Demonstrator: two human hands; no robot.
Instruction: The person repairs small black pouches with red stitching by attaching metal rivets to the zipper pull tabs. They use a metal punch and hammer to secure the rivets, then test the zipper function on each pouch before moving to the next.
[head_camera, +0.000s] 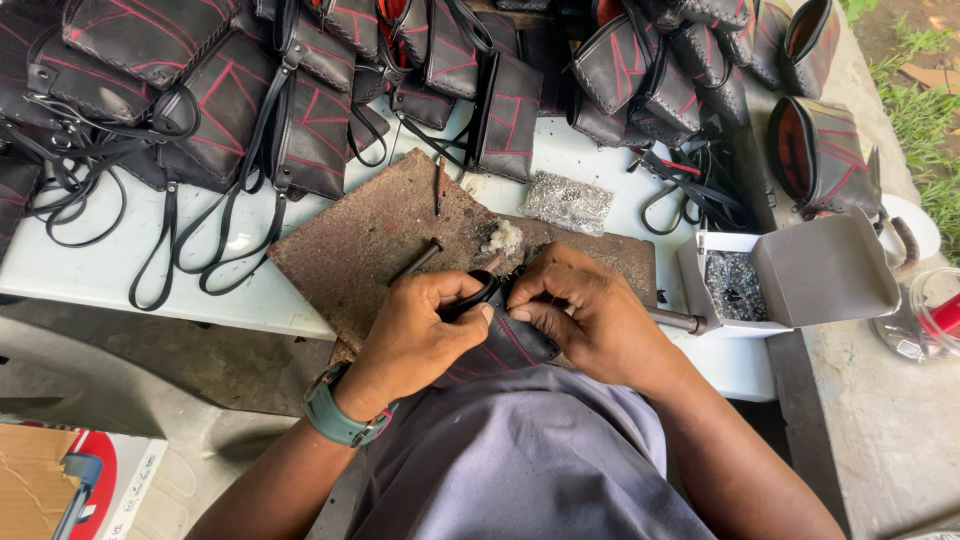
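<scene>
Black pouch (500, 350) with red stitching is lying between both hands at the near edge of the brown work board (350, 240), its long axis running from the lap up toward the board and its strap end pointing away. Left hand (420, 335) is clamping the pouch's left side and black strap (468, 297), while the right hand (590, 320) is pinching narrowly at the top edge, both equally close.
</scene>
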